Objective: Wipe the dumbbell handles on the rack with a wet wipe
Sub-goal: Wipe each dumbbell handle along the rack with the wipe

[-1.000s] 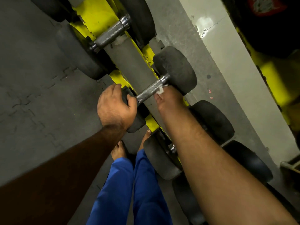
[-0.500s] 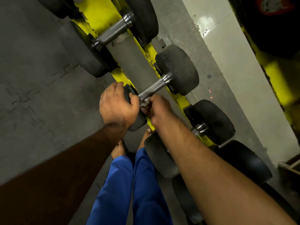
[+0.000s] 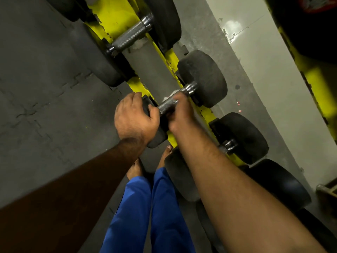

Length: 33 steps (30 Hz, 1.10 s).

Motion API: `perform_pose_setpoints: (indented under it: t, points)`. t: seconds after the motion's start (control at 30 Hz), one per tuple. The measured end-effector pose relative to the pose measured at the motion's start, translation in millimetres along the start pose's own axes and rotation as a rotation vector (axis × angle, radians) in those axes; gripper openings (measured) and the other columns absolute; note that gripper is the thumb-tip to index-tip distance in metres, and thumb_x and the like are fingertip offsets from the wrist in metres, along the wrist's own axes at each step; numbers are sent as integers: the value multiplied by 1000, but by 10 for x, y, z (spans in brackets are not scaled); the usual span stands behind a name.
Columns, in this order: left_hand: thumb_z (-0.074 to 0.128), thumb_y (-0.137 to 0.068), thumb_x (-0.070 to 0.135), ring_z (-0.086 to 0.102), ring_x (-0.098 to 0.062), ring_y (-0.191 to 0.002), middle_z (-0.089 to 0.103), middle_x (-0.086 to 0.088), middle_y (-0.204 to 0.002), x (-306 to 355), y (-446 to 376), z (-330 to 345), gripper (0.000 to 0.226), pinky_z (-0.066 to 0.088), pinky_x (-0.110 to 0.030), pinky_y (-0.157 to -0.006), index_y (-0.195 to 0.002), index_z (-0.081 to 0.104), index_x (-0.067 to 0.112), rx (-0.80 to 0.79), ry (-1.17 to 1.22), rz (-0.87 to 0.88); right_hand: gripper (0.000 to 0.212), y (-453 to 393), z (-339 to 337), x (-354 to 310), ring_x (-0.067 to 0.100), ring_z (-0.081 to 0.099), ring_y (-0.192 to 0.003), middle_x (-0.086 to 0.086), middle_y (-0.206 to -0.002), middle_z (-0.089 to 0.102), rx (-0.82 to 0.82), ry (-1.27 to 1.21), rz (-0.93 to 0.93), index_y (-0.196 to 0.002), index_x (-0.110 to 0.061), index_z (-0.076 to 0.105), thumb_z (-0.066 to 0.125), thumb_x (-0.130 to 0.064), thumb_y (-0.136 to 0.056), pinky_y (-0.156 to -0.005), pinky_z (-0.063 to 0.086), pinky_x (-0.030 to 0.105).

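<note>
Head view, looking down along the yellow steel dumbbell rack (image 3: 116, 17). The left hand (image 3: 135, 118) grips the near black rubber head (image 3: 157, 137) of the middle dumbbell, fingers curled over its top edge and thumb pressed on its inner face, as in both earlier frames. The right hand (image 3: 179, 114) is wrapped round the knurled steel handle (image 3: 167, 105) of that dumbbell, with the white wet wipe (image 3: 168, 96) pinched against the metal; only a small crumpled corner of the wipe shows above the fingers. One second ago this hand sat at the far end of the handle beside the chrome collar (image 3: 190, 87); half a second ago it had slid to the near end, next to the left thumb; now it lies about mid-handle, nearer the collar again. The far black rubber head (image 3: 203, 78) rests on the rack's far rail. A second knurled dumbbell handle (image 3: 130, 36) lies untouched towards the rack's upper end. Further black dumbbells (image 3: 244, 137) occupy the rack's lower end, partly hidden by the right forearm. Blue trouser legs (image 3: 138, 214) and bare feet stand on the dark grey rubber floor mat (image 3: 36, 106).
</note>
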State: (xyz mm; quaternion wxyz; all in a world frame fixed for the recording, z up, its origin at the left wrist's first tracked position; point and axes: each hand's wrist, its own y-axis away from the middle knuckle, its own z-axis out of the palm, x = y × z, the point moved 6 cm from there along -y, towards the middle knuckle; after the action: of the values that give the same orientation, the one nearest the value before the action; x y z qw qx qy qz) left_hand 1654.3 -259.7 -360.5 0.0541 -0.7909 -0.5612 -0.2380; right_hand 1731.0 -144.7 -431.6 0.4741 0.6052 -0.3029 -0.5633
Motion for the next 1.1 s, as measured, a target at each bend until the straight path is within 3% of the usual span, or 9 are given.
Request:
perform_pose_setpoints:
  t: [0.13, 0.27, 0.37, 0.47, 0.63, 0.77, 0.93, 1.1]
  points:
    - [46, -81, 37, 60, -32, -109, 65, -15, -118, 9, 10, 4, 56, 48, -42, -93, -122, 63, 2, 10, -6, 8, 22, -171, 88, -105, 18, 54, -61, 5, -68, 53, 5, -38, -6, -72, -11, 52, 60, -17, -91, -61, 45, 27]
    - [47, -81, 37, 60, -32, -109, 65, -15, -118, 3, 6, 9, 56, 48, -43, -93, -122, 63, 2, 14, -6, 4, 16, -261, 40, -52, 16, 57, -61, 1, -67, 56, -24, -19, -95, -76, -15, 58, 69, -17, -86, -60, 47, 28]
    - [47, -81, 37, 60, -33, -110, 65, -15, -119, 12, 14, -9, 56, 49, -43, -94, -122, 63, 2, 16, -7, 3, 23, -277, 57, -115, 15, 56, -58, 1, -61, 54, -133, -13, -65, -72, -13, 53, 61, -17, -93, -61, 48, 27]
    - [46, -82, 38, 59, -33, -111, 65, -15, -120, 11, 6, -5, 56, 49, -44, -94, -122, 63, 2, 10, -3, 2, 26, -267, 78, -211, 14, 52, -57, 1, -63, 50, -103, -147, -93, -71, -15, 50, 60, -17, -94, -58, 46, 25]
    - [47, -82, 37, 59, -32, -112, 64, -15, -121, 9, 14, -2, 56, 49, -45, -95, -123, 62, 3, -5, -7, -2, 24, -218, 48, -35, 14, 58, -56, -1, -57, 56, -203, -16, -25, -72, -15, 52, 62, -19, -94, -64, 49, 28]
    - [47, -82, 38, 59, -32, -112, 64, -15, -122, 5, 7, -2, 56, 49, -46, -96, -124, 62, 3, -9, -12, -7, 23, -235, 81, -210, 11, 54, -53, -1, -63, 50, -134, -166, -87, -73, -16, 51, 58, -16, -96, -58, 46, 25]
    - [46, -82, 38, 59, -32, -112, 64, -15, -122, 11, 13, 3, 57, 50, -46, -95, -122, 62, 3, -7, -7, -4, 18, -96, -15, 182, 21, 68, -74, 4, -77, 70, -250, 220, 114, -81, -11, 68, 71, -28, -87, -75, 54, 34]
    - [44, -82, 39, 59, -32, -114, 64, -15, -123, 17, 1, -5, 57, 49, -45, -97, -122, 63, 3, -12, -2, 1, 24, -64, 0, 261, 20, 70, -75, 7, -88, 73, -291, 312, 200, -87, -13, 72, 73, -37, -84, -69, 55, 29]
